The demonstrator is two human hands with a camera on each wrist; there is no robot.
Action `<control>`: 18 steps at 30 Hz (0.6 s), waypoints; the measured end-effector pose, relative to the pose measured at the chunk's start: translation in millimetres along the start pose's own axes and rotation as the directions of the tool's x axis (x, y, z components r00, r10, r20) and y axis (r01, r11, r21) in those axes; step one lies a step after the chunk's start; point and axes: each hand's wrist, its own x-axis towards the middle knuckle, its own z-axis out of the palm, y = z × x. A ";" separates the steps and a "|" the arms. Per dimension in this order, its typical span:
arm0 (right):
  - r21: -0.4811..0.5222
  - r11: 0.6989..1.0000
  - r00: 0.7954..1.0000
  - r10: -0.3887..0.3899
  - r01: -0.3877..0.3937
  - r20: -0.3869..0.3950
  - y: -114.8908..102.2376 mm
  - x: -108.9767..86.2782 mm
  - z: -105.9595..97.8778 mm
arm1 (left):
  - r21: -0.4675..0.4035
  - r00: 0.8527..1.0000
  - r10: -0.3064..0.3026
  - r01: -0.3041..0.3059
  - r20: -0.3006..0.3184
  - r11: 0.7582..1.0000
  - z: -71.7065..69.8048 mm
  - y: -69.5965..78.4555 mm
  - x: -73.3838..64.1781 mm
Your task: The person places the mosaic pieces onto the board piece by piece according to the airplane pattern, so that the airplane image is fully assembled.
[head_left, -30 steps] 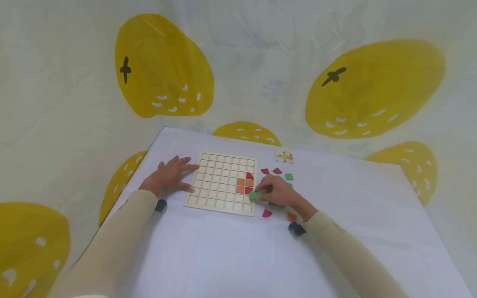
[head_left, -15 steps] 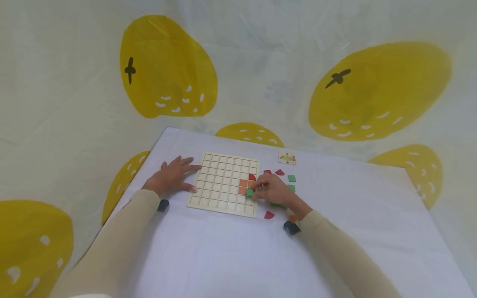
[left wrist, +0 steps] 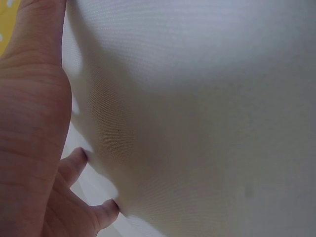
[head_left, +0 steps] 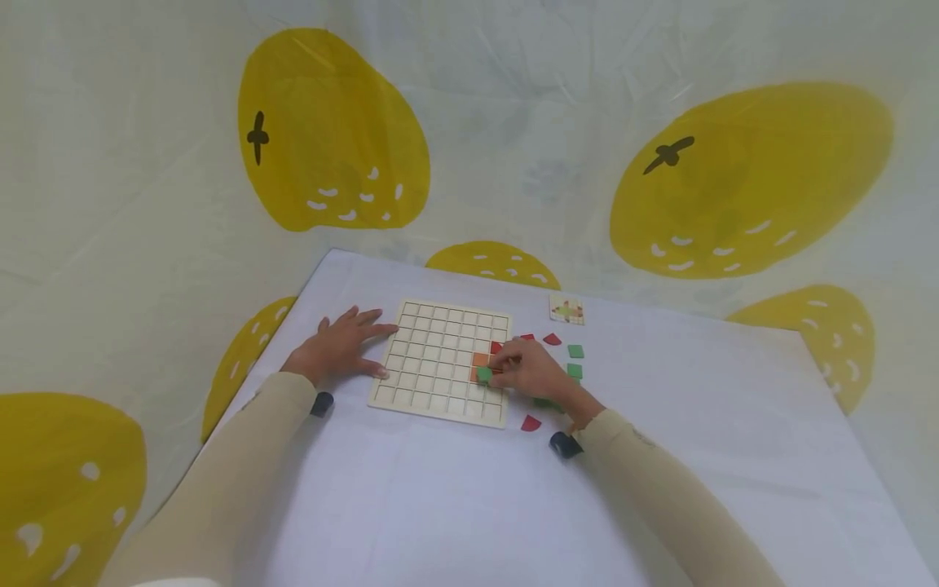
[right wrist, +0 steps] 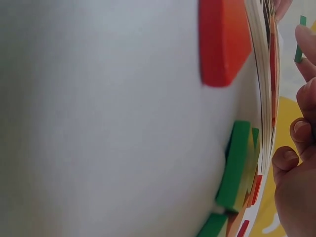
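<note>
A pale wooden grid board [head_left: 433, 350] lies on the table. My left hand [head_left: 339, 346] rests at its left edge with spread fingers, thumb and a fingertip touching the rim; in the left wrist view those fingers [left wrist: 74, 170] press on white cloth. Above the right part of the board, my right hand [head_left: 531, 371] pinches a green square tile [head_left: 484, 375] between thumb and finger. The right wrist view shows the tile [right wrist: 300, 42] held edge-on, raised off the board. Orange tiles [head_left: 480, 359] and a red quarter-circle tile [head_left: 496, 347] sit in the grid, partly hidden by that hand.
Loose green tiles [head_left: 575, 351] and red quarter-circle tiles [head_left: 552, 339] lie right of the board, another red one [head_left: 531, 423] nearer me. A small pattern card [head_left: 567, 310] lies at the back. Dark wrist devices [head_left: 566, 445] sit under the forearms. A fruit-print cloth [head_left: 513, 147] hangs behind.
My right hand has carried the green tile leftward from the board's right edge to over the orange tiles. The left hand has stayed in place on the board's edge.
</note>
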 end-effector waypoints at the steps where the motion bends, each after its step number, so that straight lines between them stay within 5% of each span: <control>1: 0.004 1.000 1.000 0.001 -0.001 0.000 -0.2 0.7 0.5 | 0.001 1.000 -0.001 0.001 0.001 1.000 -0.2 0.2 -0.2; 18: -0.009 0.999 0.999 -0.047 0.047 -0.027 -0.5 10.7 7.1 | -0.014 1.000 0.000 0.000 -0.016 1.000 0.3 1.3 -1.6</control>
